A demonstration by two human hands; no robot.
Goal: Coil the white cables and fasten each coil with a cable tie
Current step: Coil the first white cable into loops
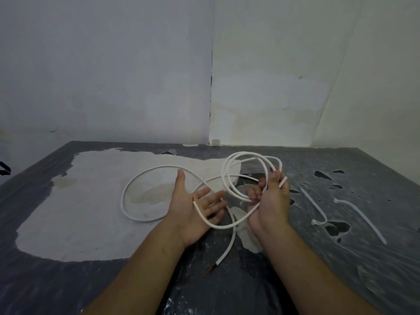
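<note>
My right hand [271, 201] is closed on a loose coil of white cable [229, 176], holding several loops up off the table. From that hand a free length curves down and back up across the palm of my left hand [193, 208], which lies open, palm up, fingers spread. A second white cable [127, 189] lies on the table in a wide loop to the left. Its end with bare red wire [210, 270] rests near my forearms. Two white cable ties [314, 204] [363, 218] lie on the table right of my right hand.
The table [68, 280] is covered in dark plastic sheeting with torn holes at the right and a large pale patch [91, 212] at the left. Two walls meet in a corner behind the table's far edge.
</note>
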